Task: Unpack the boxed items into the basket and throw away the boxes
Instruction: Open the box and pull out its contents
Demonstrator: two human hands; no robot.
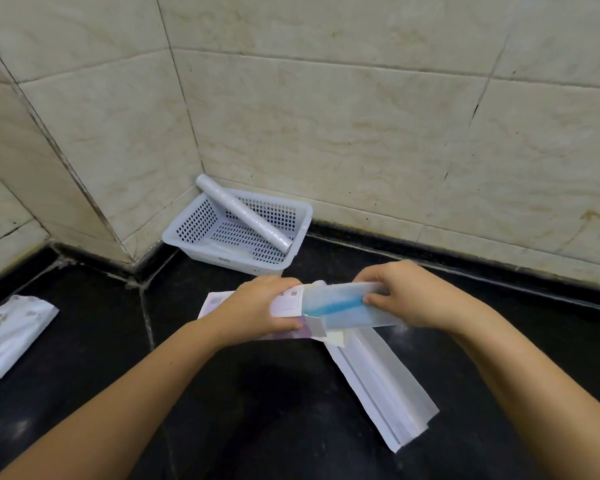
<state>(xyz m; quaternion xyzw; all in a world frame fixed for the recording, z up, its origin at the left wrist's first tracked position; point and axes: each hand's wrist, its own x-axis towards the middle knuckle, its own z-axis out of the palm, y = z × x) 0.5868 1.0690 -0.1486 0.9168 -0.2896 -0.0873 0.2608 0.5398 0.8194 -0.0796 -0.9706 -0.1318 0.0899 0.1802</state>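
My left hand (257,308) grips a white and purple box (288,301) at its open end, low over the black counter. My right hand (406,296) pinches a translucent blue and white packet (343,308) that sticks halfway out of that box. A white perforated basket (194,225) stands in the tiled corner behind my hands. A white roll of plastic film (243,213) lies slanted in it, one end up over the rim. A long white box (378,382) lies flat on the counter, below my right hand.
A white soft pack (11,332) lies at the left edge of the black counter (257,410). Beige tiled walls (361,133) close off the back and the left, meeting in a corner behind the basket.
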